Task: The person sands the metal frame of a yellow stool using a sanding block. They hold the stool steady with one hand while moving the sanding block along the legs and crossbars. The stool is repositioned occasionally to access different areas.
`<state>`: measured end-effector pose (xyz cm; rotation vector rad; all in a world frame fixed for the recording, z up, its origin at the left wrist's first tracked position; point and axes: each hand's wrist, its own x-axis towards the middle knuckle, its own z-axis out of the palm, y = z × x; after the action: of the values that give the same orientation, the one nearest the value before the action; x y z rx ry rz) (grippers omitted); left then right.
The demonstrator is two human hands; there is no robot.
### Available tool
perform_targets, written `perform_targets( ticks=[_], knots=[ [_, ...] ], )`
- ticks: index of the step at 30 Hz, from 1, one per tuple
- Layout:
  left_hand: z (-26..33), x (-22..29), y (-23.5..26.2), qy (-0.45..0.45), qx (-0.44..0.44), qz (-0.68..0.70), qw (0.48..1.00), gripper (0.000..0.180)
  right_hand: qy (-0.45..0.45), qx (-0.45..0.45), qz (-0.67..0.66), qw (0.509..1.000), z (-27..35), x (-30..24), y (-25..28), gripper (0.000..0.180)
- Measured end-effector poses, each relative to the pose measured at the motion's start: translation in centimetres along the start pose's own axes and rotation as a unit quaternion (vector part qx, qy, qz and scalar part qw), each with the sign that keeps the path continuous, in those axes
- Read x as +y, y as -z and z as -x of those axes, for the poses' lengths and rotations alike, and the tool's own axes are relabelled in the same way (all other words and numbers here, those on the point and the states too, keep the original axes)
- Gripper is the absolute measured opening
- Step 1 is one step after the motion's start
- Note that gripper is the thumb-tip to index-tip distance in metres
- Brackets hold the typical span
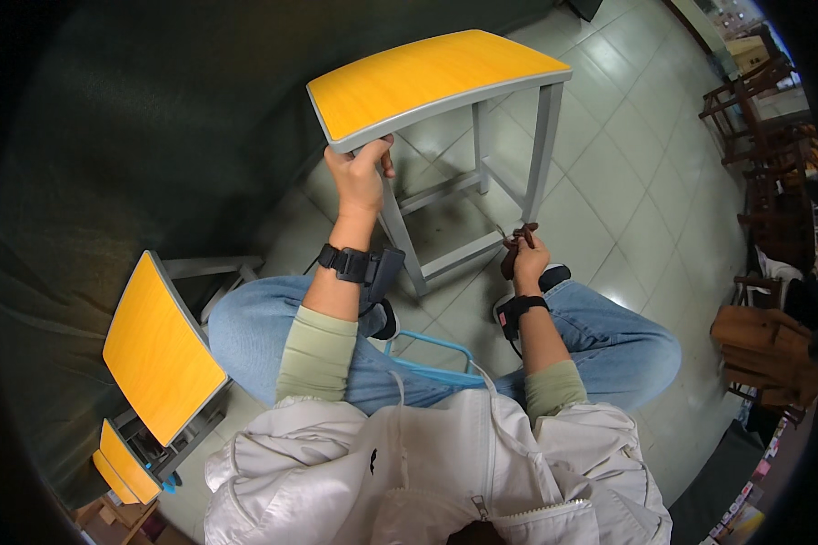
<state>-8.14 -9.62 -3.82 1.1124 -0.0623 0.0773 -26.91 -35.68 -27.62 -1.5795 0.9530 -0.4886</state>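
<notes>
A stool (pixel 441 82) with a yellow wood-grain seat and grey metal frame stands in front of me, legs on the floor. My left hand (pixel 362 177) is closed round the top of its near left leg, just under the seat corner. By the foot of the near right leg (pixel 543 150), my right hand (pixel 529 261) grips pliers (pixel 512 259) with dark red-brown handles. Their tip is close to the end of the lower crossbar (pixel 463 253); I cannot tell whether it touches. Fingers partly hide the handles.
Two more yellow-topped stools (pixel 165 350) (pixel 125 461) stand at my left. A light-blue metal frame (pixel 436 350) is between my legs. A dark green curtain (pixel 154 136) hangs at the left. Dark wooden chairs (pixel 759 136) and a brown coat (pixel 762 350) line the right side.
</notes>
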Motion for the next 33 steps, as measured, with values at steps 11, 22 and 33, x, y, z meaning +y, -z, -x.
perform_targets(
  ticks=[11,22,33],
  knots=[
    [0.0,0.0,0.1,0.013,-0.002,-0.009,1.0,0.012,0.105,-0.015,0.144,0.984,1.6,4.6,0.0,0.024],
    [-0.2,0.0,0.0,0.015,0.003,0.003,1.0,0.012,0.091,-0.088,0.183,0.975,5.4,1.2,-1.1,0.03],
    [0.0,0.2,-0.1,0.013,0.001,-0.006,1.0,0.01,0.011,-0.013,0.247,0.969,-3.9,-0.5,0.3,0.023]
  ],
)
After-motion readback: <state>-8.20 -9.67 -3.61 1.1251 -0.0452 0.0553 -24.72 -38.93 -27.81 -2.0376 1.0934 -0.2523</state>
